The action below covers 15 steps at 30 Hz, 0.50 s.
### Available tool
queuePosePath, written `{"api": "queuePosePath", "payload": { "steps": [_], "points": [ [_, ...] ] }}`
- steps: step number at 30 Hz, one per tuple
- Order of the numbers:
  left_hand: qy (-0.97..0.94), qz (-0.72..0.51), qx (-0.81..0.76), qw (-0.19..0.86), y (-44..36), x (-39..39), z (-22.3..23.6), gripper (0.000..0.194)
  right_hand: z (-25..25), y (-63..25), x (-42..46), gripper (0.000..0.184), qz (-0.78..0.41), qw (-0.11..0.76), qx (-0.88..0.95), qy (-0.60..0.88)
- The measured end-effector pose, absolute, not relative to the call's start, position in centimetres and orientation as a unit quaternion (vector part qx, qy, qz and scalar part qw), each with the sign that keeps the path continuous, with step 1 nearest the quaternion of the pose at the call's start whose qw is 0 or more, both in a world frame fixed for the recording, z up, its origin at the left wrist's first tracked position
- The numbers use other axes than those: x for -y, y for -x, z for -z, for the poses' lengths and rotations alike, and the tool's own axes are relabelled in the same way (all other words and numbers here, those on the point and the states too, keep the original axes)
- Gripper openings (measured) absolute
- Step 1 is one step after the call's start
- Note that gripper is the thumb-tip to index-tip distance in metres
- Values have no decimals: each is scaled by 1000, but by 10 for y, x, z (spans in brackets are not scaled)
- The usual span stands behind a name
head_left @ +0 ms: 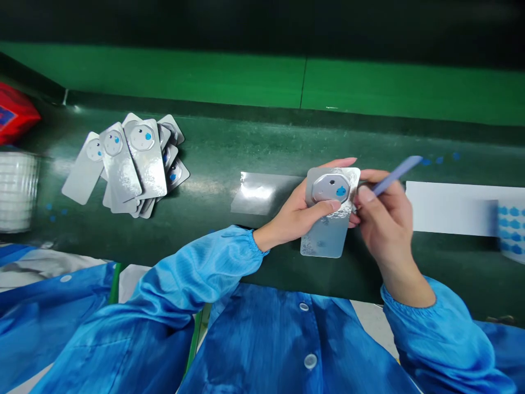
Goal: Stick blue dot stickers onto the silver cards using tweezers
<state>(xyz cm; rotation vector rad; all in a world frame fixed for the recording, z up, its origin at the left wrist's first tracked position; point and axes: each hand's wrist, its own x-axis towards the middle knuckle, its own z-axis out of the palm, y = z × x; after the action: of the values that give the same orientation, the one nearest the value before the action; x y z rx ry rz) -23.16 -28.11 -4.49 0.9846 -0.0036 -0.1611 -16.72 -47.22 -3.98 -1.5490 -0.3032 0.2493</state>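
A silver phone back cover (pixel 322 238) with an octagonal camera area and a blue sticker (pixel 340 191) is in my left hand (pixel 297 213). The thumb presses on its face and the other fingers are behind it. My right hand (pixel 388 219) is closed around a slim violet-blue tool (pixel 397 174), whose working end is hidden at the cover's right edge. Its kind cannot be made out. Some right fingers are close to or touching that edge.
A loose pile of similar covers (pixel 150 169) lies left on the green table (pixel 209 148). A clear film strip (pixel 262 191) lies mid-table. A white strip (pixel 449 208) runs right to a roll of blue stickers (pixel 512 230). Far left are clear trays (pixel 16 191) and a red object (pixel 16 112).
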Motion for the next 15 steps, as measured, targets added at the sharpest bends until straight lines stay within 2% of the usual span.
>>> {"api": "queuePosePath", "payload": {
  "steps": [2, 4, 10, 15],
  "points": [
    [-510, 35, 12, 859, 230, 282, 47, 79, 41, 175, 469, 32, -168, 696, 132, 686],
    [-526, 12, 24, 850, 229, 283, 49, 75, 42, 178, 464, 30, -142, 699, 137, 687],
    [-509, 28, 26, 860, 230, 290, 54, 86, 48, 177, 454, 29, -81, 699, 134, 698],
    [-535, 0, 37, 844, 233, 296, 64, 83, 52, 178, 454, 33, -100, 719, 121, 677]
  ]
}}
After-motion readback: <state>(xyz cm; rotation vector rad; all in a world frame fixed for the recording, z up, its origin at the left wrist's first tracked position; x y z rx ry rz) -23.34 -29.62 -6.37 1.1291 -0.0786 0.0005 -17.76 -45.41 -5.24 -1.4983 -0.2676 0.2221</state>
